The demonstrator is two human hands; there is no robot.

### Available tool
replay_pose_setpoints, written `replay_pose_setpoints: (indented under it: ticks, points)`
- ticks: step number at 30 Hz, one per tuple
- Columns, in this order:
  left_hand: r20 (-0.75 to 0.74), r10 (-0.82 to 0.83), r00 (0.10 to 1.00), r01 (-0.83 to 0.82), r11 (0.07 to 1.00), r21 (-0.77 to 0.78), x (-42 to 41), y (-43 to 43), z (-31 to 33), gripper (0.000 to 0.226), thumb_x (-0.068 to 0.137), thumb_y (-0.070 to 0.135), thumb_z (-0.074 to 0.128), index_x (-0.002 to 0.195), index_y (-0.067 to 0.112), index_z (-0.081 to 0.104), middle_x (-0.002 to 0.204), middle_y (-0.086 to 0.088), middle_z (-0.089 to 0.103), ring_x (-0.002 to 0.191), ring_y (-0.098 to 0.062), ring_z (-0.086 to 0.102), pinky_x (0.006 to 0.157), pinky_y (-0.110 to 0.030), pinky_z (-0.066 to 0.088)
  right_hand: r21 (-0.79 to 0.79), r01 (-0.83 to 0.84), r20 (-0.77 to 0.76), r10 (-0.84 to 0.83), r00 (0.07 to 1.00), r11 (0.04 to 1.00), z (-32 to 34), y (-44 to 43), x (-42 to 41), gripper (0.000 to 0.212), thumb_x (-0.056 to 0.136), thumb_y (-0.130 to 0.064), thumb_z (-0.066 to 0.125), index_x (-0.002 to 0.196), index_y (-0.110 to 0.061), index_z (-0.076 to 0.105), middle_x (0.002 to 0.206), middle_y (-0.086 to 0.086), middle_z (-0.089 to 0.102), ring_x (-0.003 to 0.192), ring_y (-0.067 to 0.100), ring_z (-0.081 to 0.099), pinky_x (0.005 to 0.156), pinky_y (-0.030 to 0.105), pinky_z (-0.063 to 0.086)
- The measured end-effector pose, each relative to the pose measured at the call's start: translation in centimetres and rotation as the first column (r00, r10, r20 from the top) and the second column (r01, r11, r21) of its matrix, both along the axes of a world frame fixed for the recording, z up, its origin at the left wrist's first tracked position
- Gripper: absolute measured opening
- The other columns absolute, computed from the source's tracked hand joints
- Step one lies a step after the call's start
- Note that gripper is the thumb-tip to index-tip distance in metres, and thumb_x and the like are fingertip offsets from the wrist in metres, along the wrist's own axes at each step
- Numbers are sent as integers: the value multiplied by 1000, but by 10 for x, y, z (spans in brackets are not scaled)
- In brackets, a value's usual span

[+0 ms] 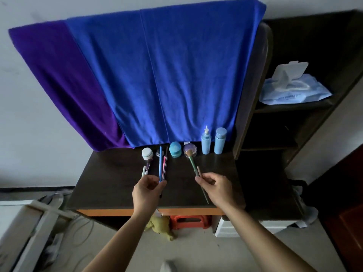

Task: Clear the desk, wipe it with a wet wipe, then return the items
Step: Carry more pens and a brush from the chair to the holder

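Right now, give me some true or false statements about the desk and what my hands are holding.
The left hand holds a bundle of thin blue and pink pens. True.
The right hand is empty. False: it grips a green-handled makeup brush.
The pale blue pack of wet wipes lies on the dark wooden desk. False: it sits on the dark shelf at the right.
Two light blue plastic bottles stand upright at the desk's back. True.
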State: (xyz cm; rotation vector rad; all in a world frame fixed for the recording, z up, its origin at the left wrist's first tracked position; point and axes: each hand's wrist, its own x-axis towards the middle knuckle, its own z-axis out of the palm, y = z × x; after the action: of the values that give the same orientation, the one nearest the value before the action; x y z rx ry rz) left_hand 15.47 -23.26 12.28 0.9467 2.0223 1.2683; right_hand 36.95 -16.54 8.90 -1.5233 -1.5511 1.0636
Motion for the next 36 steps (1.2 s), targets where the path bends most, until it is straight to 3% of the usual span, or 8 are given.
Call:
replay_pose_setpoints:
  ticks: [5, 7, 13, 18, 25, 28, 31, 36]
  points:
    - [-31, -74, 997, 70, 990, -119, -14, 62, -47, 22, 74, 19, 85, 69, 22, 64, 63, 12, 66, 51, 0, 57, 54, -18, 46, -118, 37, 72, -29, 997, 992, -33, 46, -17, 24, 81, -48, 80, 91, -25, 80, 71, -14, 71, 69, -3, 65, 64, 17, 48]
    - [-35, -134, 990, 126, 976, -177, -18, 86, -67, 22, 74, 21, 84, 70, 23, 63, 64, 17, 66, 52, 0, 58, 56, -24, 46, -154, 90, 113, -73, 991, 984, -47, 63, -23, 27, 81, -48, 79, 92, -24, 80, 73, -11, 73, 70, 0, 66, 66, 21, 49]
    - [-63, -265, 962, 229, 913, -338, -28, 135, -128, 22, 78, 25, 80, 72, 27, 59, 59, 14, 66, 63, -2, 62, 58, -26, 43, -305, 170, 208, -109, 972, 937, -98, 97, -49, 32, 83, -48, 78, 98, -20, 79, 72, -16, 69, 67, -5, 61, 59, 6, 41]
    - [-76, -357, 931, 293, 854, -430, -28, 146, -159, 22, 80, 25, 78, 75, 29, 57, 72, 8, 68, 74, -15, 63, 63, -27, 39, -390, 196, 265, -94, 960, 900, -127, 108, -68, 33, 88, -41, 75, 109, -16, 77, 96, 2, 78, 91, 19, 72, 84, 33, 56]
    - [-127, -450, 884, 354, 821, -448, -42, 143, -142, 24, 78, 31, 80, 96, 23, 66, 95, 4, 59, 87, -18, 65, 72, -27, 46, -456, 169, 327, -12, 945, 874, -106, 108, -56, 45, 93, -40, 68, 132, -17, 64, 118, 2, 72, 110, 17, 66, 89, 25, 47]
    - [-226, -505, 833, 383, 821, -423, -52, 143, -116, 44, 85, 41, 72, 123, 22, 61, 123, -2, 56, 118, -23, 56, 93, -33, 47, -388, 145, 346, -3, 938, 910, -78, 112, -43, 44, 95, -38, 65, 134, -17, 62, 126, 6, 68, 115, 20, 65, 97, 29, 47]
    - [-422, -566, 708, 407, 816, -411, -57, 144, -87, 72, 92, 56, 54, 151, 19, 35, 161, -5, 24, 149, -23, 20, 120, -42, 20, -252, 117, 380, -14, 925, 961, -54, 116, -31, 49, 99, -38, 59, 142, -16, 53, 139, 11, 58, 121, 25, 61, 103, 33, 45]
    - [-652, -485, 583, 406, 869, -283, -51, 135, -35, 80, 92, 67, 37, 156, 22, 23, 166, -11, 7, 152, -29, 8, 119, -51, 18, 164, 31, 551, -118, 826, 986, -16, 99, -6, 58, 100, -36, 57, 151, -10, 43, 159, 24, 32, 146, 38, 35, 117, 46, 33]
